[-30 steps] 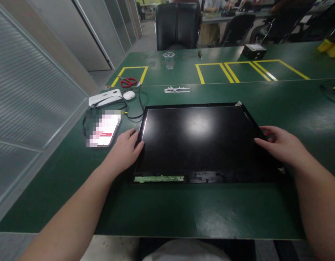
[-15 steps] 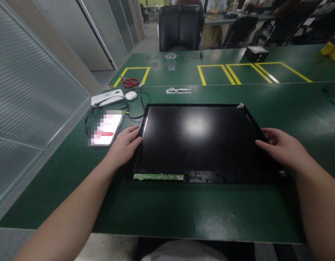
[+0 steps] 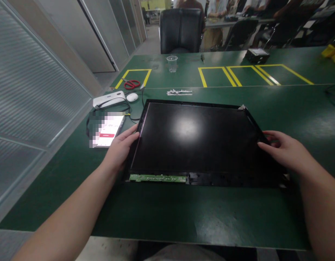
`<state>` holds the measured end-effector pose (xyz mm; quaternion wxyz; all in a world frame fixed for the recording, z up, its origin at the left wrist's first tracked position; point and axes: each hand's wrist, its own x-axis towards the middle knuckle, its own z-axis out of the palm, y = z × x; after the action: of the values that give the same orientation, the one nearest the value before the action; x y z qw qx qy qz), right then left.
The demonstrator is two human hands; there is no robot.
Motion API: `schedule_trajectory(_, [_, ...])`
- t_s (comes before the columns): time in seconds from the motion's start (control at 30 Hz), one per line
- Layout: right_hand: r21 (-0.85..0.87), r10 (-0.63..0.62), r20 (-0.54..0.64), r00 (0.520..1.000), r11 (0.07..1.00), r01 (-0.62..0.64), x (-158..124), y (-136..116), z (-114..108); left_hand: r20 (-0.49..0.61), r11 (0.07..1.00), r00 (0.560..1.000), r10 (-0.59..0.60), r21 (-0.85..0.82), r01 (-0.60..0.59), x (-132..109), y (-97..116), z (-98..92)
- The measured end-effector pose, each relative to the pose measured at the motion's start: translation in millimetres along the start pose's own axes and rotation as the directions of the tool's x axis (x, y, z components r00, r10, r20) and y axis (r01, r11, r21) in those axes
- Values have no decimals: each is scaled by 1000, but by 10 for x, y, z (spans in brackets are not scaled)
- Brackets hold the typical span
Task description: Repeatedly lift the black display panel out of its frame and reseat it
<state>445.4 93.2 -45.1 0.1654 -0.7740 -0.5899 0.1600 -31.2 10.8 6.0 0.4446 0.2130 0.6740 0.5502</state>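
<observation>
A black display panel (image 3: 205,141) lies in front of me, its left side tilted up a little from the green table (image 3: 167,214). Along its near edge at the left runs a green circuit board (image 3: 158,178). My left hand (image 3: 121,145) grips the panel's left edge, thumb on top and the other fingers partly hidden below. On the right edge my right hand (image 3: 283,146) is closed round the frame, thumb over the front. Bits of silvery tape (image 3: 242,107) show at the far right corner and the near right corner.
Left of the panel lie a lit phone (image 3: 109,130), a white device (image 3: 109,99) with black cables, a white mouse (image 3: 132,97) and red scissors (image 3: 132,84). Beyond stand a clear plastic cup (image 3: 172,64), white scraps (image 3: 179,92) and a black box (image 3: 256,55). People sit farther back.
The panel's left side has risen, with my left hand now gripping further under that edge. My right hand stays at the right edge. The view has shifted slightly.
</observation>
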Motion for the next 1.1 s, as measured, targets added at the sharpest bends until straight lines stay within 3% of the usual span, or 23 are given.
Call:
schedule_trajectory(0.33, [27,-32,-16,999,999,32,20,86,51,19,994,998,-66,-89,67,3,11,26])
schedule_trajectory(0.53, [19,-66,-17,998,998,66,47,135,42,134,997,991,-22,-74,32,128,-100,-60])
schedule_trajectory(0.67, [24,-110,-23,994,994,111,66,170,44,178,989,981,-72,-111,93,142,-113,-75])
schedule_trajectory(0.8, [23,-75,-22,997,997,76,60,155,56,232,980,969,-85,-155,123,118,-106,-68])
schedule_trajectory(0.97, [-1,-84,-21,996,996,84,71,165,53,255,985,962,-93,-117,127,108,-111,-96])
schedule_trajectory(1.1, [27,-94,4,996,995,94,74,173,38,235,994,972,-26,-94,49,116,-134,-114])
